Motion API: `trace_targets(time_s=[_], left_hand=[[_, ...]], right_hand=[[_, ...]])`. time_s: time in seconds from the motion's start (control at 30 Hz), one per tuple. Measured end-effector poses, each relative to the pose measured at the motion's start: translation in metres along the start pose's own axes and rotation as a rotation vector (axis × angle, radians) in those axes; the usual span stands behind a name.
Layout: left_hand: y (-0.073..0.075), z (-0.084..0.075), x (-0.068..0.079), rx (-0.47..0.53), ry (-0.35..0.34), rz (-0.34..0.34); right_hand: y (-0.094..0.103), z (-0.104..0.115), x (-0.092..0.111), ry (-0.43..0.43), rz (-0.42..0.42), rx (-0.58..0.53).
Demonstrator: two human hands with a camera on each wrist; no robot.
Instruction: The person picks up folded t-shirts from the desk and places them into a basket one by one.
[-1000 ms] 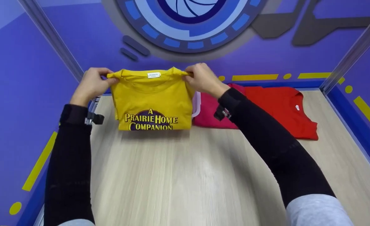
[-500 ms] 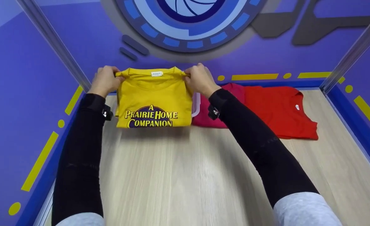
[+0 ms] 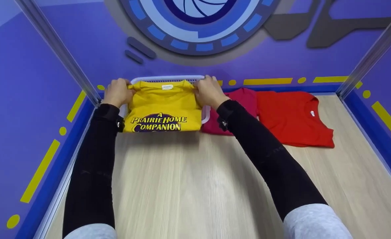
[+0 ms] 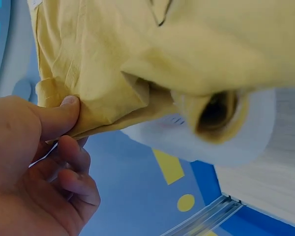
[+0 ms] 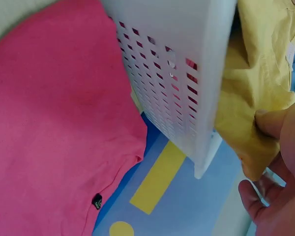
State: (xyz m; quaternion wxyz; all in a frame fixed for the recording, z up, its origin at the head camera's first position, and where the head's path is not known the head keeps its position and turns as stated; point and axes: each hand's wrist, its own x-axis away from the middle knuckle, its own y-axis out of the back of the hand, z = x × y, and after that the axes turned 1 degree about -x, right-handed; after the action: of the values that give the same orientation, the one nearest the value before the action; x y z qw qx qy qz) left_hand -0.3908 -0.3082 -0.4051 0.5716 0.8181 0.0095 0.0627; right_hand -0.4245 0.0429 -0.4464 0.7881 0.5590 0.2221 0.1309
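Observation:
A folded yellow T-shirt (image 3: 162,106) with printed lettering hangs between both hands, over a white perforated basket (image 3: 206,114). My left hand (image 3: 118,93) pinches the shirt's left shoulder between thumb and fingers, as the left wrist view shows. At the opposite shoulder, my right hand (image 3: 210,90) pinches the cloth the same way. In the right wrist view the basket's holed side wall (image 5: 157,73) stands just beside the yellow cloth (image 5: 255,88). Most of the basket's inside is hidden behind the shirt.
A pink folded garment (image 3: 245,99) lies against the basket's right side, partly behind my right forearm. Beside it a red shirt (image 3: 291,116) lies flat on the wooden table (image 3: 188,186). Blue-purple panels (image 3: 23,99) enclose the table at the left, back and right.
Both hands have lowered the yellow shirt slightly, and the basket's back rim now shows behind it. My left hand has come right, closer to the right hand.

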Motion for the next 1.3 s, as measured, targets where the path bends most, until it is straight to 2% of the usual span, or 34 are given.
trace_targets(time_s=[0.17, 0.33, 0.53, 0.8, 1.1, 1.3], left_hand=[[-0.011, 0.004, -0.001, -0.004, 0.005, 0.041], [-0.014, 0.011, 0.001, -0.014, 0.044, 0.083], [-0.014, 0.008, -0.003, 0.019, 0.052, 0.089], [-0.016, 0.004, -0.008, 0.009, 0.063, 0.079], [-0.015, 0.003, -0.012, 0.019, 0.061, 0.089], [-0.020, 0.007, -0.012, 0.048, 0.063, 0.091]], right_hand=[[-0.011, 0.001, 0.004, -0.021, 0.043, 0.021], [-0.018, 0.005, 0.005, 0.004, 0.078, 0.048], [-0.014, 0.004, 0.000, -0.009, 0.076, 0.094], [-0.015, 0.005, -0.007, -0.002, 0.090, 0.199], [-0.017, 0.002, -0.008, -0.044, 0.111, 0.156], [-0.024, 0.002, -0.011, -0.065, 0.136, 0.120]])
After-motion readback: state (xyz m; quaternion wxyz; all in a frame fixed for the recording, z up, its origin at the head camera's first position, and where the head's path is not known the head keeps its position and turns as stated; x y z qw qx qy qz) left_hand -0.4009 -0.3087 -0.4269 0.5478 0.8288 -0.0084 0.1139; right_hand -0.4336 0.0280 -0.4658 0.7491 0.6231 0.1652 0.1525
